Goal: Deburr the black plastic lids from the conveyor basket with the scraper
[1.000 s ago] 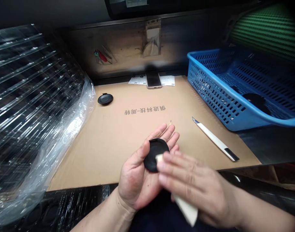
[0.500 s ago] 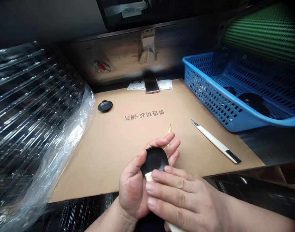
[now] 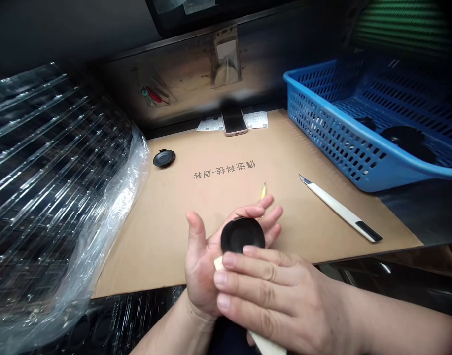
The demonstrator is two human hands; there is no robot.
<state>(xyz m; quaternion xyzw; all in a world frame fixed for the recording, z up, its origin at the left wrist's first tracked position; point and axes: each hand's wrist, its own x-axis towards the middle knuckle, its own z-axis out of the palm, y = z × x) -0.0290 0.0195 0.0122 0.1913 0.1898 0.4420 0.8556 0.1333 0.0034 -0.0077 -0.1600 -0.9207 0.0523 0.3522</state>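
Beyond the hands lies a cardboard-covered surface, with a blue basket at its right side. At the near edge the two hands are together: the left hand is palm up with its thumb lifted clear, and the right hand is laid across it, clamped on a pale strip. The black lid rests on the left hand's palm and fingers, its near side under the right hand.

The lid should be light, thin and stiff. Its smooth face could slide on bare skin, and with the left thumb away it is cradled, not pinched. The rim is the place to take hold, at opposite sides; a tab like the one on the other lid, on the surface, would be the part to spare. The strip appears firm enough to press with.

The basket is cut off at the right, its dark contents in shadow. Most of the right thumb is hidden, as are the strip's middle and the lid's underside and near rim. The strip may be folded cloth or foam; its lower end leaves the view.
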